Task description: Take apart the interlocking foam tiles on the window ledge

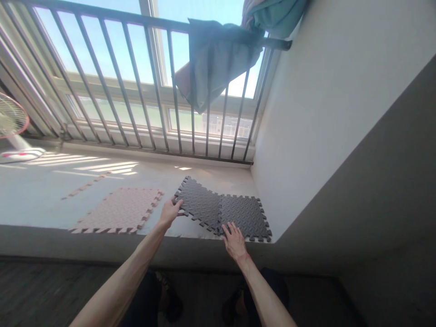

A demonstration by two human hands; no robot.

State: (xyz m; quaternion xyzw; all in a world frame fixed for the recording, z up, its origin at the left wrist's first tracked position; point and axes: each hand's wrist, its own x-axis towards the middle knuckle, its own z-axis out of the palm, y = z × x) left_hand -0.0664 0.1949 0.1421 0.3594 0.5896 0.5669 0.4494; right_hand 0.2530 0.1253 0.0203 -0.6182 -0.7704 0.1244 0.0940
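"What's nearest to the person?"

"Two bare forearms reach up from the bottom of the view. The left hand (168, 214) is at the outer edge of a pair of dark grey foam tiles (220, 209), its fingers (178, 205) curled against a toothed corner. They may be pinching it, though I can't quite tell from here. The right hand (234, 241) lies flat, its fingers (231, 230) spread open on the tiles' near edge, just beside the seam."

"Why are they like that?"

"The tiles' jigsaw teeth are meshed at that seam, so they sit as one piece. That open hand seems to be holding them flat on the concrete ledge (44, 190)."

"And farther off?"

"To the left, well apart from the hands, lies a pale pink foam mat (117, 211), with a loose toothed strip (85, 186) beyond it. Behind them, a grey-green cloth (218, 63) hangs over a barred window railing (136, 75). A white fan (13, 122) stands at far left, and a white wall (323, 118) closes the right side."
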